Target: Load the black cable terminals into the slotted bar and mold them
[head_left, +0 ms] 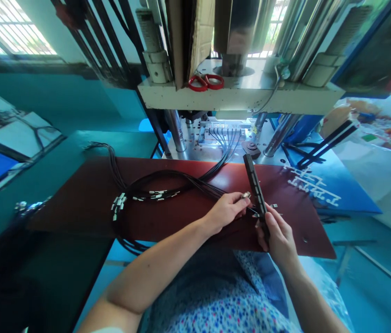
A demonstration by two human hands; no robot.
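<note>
My left hand (226,212) pinches a small metal wire terminal (246,195) at the end of a thin black wire. My right hand (275,235) is shut around a long black slotted bar (256,189), which stands tilted up from the board, and the terminal is right next to it. Several more crimped terminals (157,194) lie in rows on the dark red board (188,173). A bundle of black wires (168,178) runs from them across the board and back toward the press. Part of the bar is hidden by my right fingers.
A vertical press with steel columns (176,132) stands beyond the board, with red-handled scissors (205,82) on its crossbeam. Wires lead into a metal mold (223,134) on its bed. A similar black bar (327,143) lies at right, beside a white sack (372,185).
</note>
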